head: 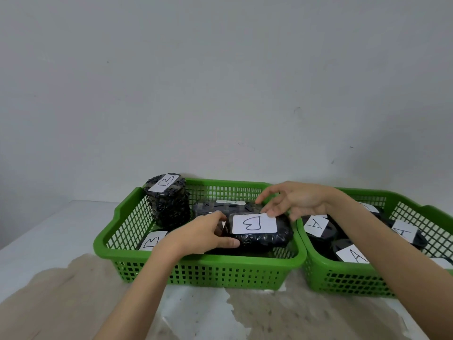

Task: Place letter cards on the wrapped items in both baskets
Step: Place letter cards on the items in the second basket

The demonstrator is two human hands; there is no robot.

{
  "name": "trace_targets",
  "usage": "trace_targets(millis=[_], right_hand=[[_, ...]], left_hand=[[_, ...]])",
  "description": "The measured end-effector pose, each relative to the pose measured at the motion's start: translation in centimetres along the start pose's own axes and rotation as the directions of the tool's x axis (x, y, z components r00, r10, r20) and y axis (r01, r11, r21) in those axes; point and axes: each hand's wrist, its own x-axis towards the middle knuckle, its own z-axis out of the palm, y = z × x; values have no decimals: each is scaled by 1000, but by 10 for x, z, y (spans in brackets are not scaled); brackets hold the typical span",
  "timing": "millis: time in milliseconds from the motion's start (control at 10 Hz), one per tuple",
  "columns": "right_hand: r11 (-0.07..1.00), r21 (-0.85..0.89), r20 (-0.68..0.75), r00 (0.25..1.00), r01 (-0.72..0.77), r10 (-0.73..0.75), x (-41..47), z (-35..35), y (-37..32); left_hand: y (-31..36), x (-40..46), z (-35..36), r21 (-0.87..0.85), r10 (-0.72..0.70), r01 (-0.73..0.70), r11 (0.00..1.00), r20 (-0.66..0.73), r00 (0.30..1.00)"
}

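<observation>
Green plastic latticework made up the left basket (196, 273), and every place below is given from it. Inside it, toward its near right corner, lay a flat parcel (264, 238) wrapped in shiny black bubbled film. The left hand (203, 233) gripped that parcel's left end, thumb below and fingers over the top, probably to steady it. A white paper card (254, 224) marked B rested flat on the parcel's top. The right hand (294, 201) hovered over the card's far right corner, fingers spread and holding nothing, one fingertip touching the paper's edge as if pressing it down. At the far left corner stood a tall round bundle (169, 204) carrying its own B card. Beside the basket's right wall sat a second basket (348, 278) holding dark items with A cards
</observation>
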Motion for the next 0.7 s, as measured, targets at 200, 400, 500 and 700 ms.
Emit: trace_targets(millis=[200,400,500,700], right_hand=[[830,-558,88,995,18,38,16,26,12],[576,-816,49,999,37,5,13,47,-2],[635,-767,-38,982,89,-184,-30,32,-26],[563,-452,-175,550,692,-817,-204,14,-58]], left_hand=[[-1,2,3,80,-31,26,996,66,997],[2,5,10,166,-33,18,986,84,996],[4,1,6,148,6,-9,989,22,1000],[36,-6,-13,24,175,-177,984,-326,929]])
